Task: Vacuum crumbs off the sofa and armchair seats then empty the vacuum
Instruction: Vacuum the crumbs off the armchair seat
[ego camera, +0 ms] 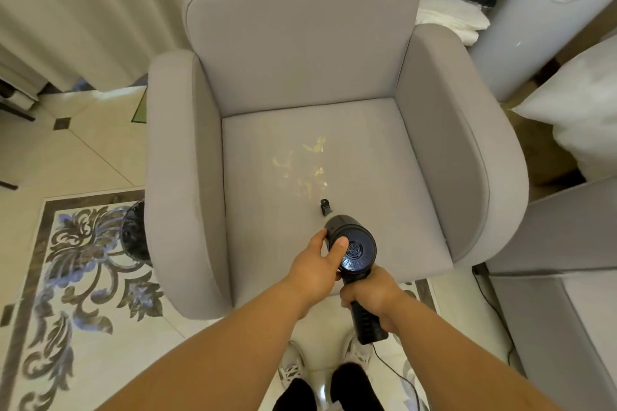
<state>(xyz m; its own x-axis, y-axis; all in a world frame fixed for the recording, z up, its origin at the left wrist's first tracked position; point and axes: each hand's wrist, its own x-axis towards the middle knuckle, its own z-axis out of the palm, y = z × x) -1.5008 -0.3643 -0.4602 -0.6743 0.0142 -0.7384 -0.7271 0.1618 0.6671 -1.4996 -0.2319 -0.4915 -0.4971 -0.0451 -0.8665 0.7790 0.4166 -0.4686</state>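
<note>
The right hand (369, 299) grasps the black handheld vacuum (354, 252) by its handle, the left hand (317, 264) clasping its body, nozzle near crumbs (305, 165) on the armchair seat (377, 183).

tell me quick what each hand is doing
Left hand: holding the vacuum body.
Right hand: gripping the vacuum handle.

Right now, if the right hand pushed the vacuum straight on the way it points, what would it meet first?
Probably the crumbs on the armchair seat, just beyond the vacuum nozzle; the right hand holds its handle.
</note>
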